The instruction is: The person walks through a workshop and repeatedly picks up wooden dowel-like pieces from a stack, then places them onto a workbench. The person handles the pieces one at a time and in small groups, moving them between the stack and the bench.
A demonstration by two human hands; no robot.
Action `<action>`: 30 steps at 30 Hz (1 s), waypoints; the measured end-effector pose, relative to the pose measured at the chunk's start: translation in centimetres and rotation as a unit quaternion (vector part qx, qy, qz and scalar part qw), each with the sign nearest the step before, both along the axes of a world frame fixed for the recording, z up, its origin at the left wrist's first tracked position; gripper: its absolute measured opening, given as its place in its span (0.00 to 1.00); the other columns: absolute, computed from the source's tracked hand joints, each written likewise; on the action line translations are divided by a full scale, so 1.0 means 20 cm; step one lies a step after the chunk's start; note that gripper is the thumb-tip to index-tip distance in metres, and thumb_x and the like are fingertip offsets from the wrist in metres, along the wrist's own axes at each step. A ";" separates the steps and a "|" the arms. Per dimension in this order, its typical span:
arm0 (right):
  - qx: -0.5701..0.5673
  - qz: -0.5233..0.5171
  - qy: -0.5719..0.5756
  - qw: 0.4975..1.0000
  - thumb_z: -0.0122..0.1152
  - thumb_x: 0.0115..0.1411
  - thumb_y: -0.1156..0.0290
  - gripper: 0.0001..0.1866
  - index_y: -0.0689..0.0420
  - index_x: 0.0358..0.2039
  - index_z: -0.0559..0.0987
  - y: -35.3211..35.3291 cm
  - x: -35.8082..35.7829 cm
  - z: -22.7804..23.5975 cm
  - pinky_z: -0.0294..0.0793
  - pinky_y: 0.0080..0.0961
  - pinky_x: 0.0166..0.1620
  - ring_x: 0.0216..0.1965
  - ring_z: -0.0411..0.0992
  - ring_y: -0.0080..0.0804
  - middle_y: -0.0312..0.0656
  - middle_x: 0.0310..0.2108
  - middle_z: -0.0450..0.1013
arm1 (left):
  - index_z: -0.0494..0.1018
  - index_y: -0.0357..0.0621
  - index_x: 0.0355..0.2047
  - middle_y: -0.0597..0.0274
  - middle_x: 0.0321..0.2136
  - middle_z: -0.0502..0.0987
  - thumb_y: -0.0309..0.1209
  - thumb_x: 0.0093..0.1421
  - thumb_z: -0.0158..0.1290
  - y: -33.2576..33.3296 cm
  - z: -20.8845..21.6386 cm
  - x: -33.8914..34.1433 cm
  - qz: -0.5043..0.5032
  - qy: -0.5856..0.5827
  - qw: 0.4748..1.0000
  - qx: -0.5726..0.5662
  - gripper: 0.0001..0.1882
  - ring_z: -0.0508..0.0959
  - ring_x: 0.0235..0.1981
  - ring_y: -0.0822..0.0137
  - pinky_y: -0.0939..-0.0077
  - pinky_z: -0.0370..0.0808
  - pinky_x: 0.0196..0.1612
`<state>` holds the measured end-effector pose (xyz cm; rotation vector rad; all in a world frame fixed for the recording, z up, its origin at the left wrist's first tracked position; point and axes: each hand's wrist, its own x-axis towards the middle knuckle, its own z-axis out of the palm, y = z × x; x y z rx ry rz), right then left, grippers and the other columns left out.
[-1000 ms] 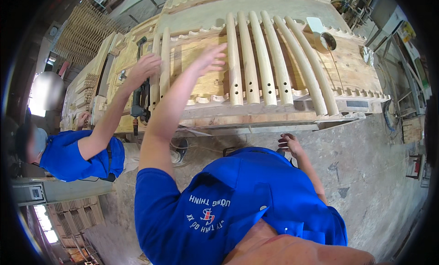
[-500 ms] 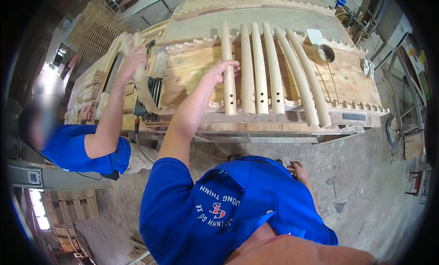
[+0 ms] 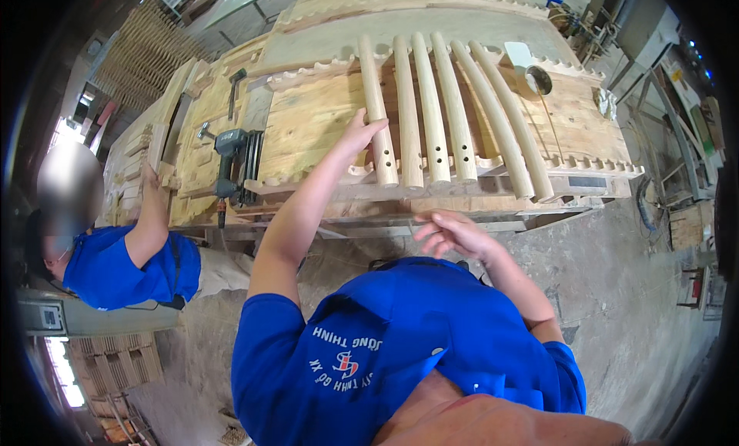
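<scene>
Several pale wooden rods lie side by side across the bench, their near ends toward me. My left hand [image 3: 365, 130] is closed around the leftmost rod [image 3: 372, 84], thumb on top and the other fingers hidden. Two dark holes show near that rod's near end. Beside it lies a second rod [image 3: 408, 107], then two more straight rods with paired holes. Two curved rods, one of them the outermost curved rod [image 3: 516, 122], lie at the right. My right hand [image 3: 453, 234] hovers in front of the bench edge, fingers apart, and I see nothing in it.
Scalloped wooden strips [image 3: 600, 167] run along the workbench [image 3: 308, 115]. A metal cup [image 3: 539, 80] with a thin stick stands right of the rods. Left lie a nail gun [image 3: 229, 149] and a hammer [image 3: 235, 88]. A co-worker [image 3: 131, 253] in blue stands at the left.
My right hand has risen from beside my waist toward the bench. My left hand keeps the leftmost rod, its near end now angled rightward. The co-worker's raised hand and the curved piece have moved away.
</scene>
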<state>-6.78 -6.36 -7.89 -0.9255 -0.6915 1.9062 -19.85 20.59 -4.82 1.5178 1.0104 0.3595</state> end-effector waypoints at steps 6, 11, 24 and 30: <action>-0.012 -0.187 0.162 0.969 0.38 0.63 0.47 0.31 0.61 0.54 0.56 0.24 -0.18 -0.06 0.77 0.23 0.31 0.36 0.75 0.36 0.51 0.46 0.68 | 0.58 0.42 0.55 0.55 0.35 0.73 0.34 0.60 0.47 0.08 0.14 -0.37 0.006 -0.257 0.957 -0.138 0.24 0.74 0.32 0.69 0.77 0.75 0.30; -0.006 -0.227 0.182 0.957 0.44 0.60 0.44 0.28 0.57 0.46 0.65 0.35 -0.25 -0.09 0.74 0.21 0.28 0.28 0.73 0.28 0.46 0.37 0.71 | 0.56 0.39 0.56 0.59 0.31 0.74 0.37 0.58 0.51 0.23 0.26 -0.79 0.048 -0.119 0.991 0.026 0.29 0.73 0.24 0.72 0.81 0.72 0.27; 0.070 -0.199 0.043 0.977 0.47 0.62 0.59 0.15 0.59 0.37 0.65 0.41 -0.60 0.11 0.57 0.16 0.17 0.12 0.53 0.17 0.41 0.23 0.68 | 0.62 0.36 0.49 0.51 0.42 0.72 0.40 0.55 0.51 0.63 -0.03 -1.20 0.070 0.018 0.984 0.166 0.26 0.72 0.44 0.64 0.74 0.67 0.46; 0.054 -0.134 0.096 0.985 0.48 0.62 0.56 0.17 0.59 0.37 0.66 0.67 -0.89 0.25 0.58 0.16 0.19 0.14 0.55 0.17 0.41 0.24 0.68 | 0.61 0.35 0.50 0.49 0.45 0.70 0.43 0.54 0.49 0.62 -0.04 -1.23 0.061 0.075 0.979 0.180 0.28 0.71 0.46 0.62 0.73 0.65 0.48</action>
